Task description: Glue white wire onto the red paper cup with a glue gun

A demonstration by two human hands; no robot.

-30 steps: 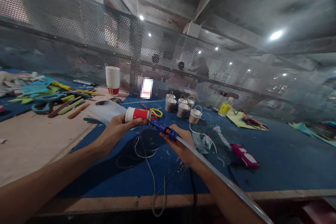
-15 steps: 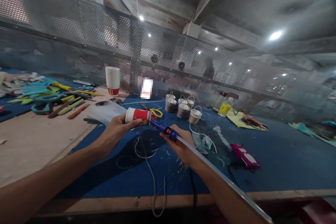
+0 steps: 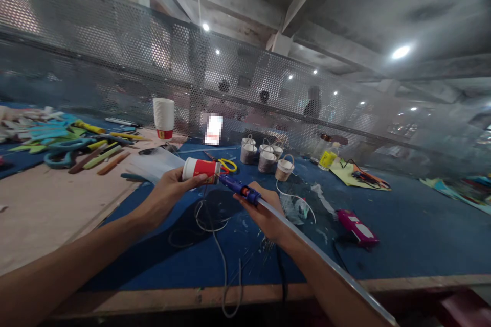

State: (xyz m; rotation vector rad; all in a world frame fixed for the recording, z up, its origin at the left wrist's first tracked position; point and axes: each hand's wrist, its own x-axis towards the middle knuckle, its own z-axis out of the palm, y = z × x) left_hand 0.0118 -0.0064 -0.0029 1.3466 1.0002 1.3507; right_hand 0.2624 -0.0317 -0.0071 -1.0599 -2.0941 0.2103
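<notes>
A red and white paper cup (image 3: 202, 168) lies on its side in the air, with my left hand (image 3: 172, 184) closed around its white end. My right hand (image 3: 264, 209) grips a blue glue gun (image 3: 240, 187), its nozzle at the cup's red end; whether they touch I cannot tell. From the gun's rear a long clear glue stick (image 3: 322, 253) runs back along my right forearm. Beneath both hands a loose pale cord (image 3: 220, 250) lies coiled on the blue table cover (image 3: 146, 265). Yellow-handled scissors (image 3: 227, 165) lie just behind the cup.
Several small bucket-like cups with handles (image 3: 266, 160) stand behind my right hand. A stack of paper cups (image 3: 163, 116) is at back left, near blue-handled scissors (image 3: 63, 156) and markers. To the right lie a magenta box (image 3: 357, 227) and a yellow-labelled bottle (image 3: 329, 156). A perforated screen (image 3: 153, 66) closes the back.
Both hands keep the cup and glue gun in nearly the same position. The view has shifted very slightly. Behind the screen, a dark figure at the right has moved a little.
</notes>
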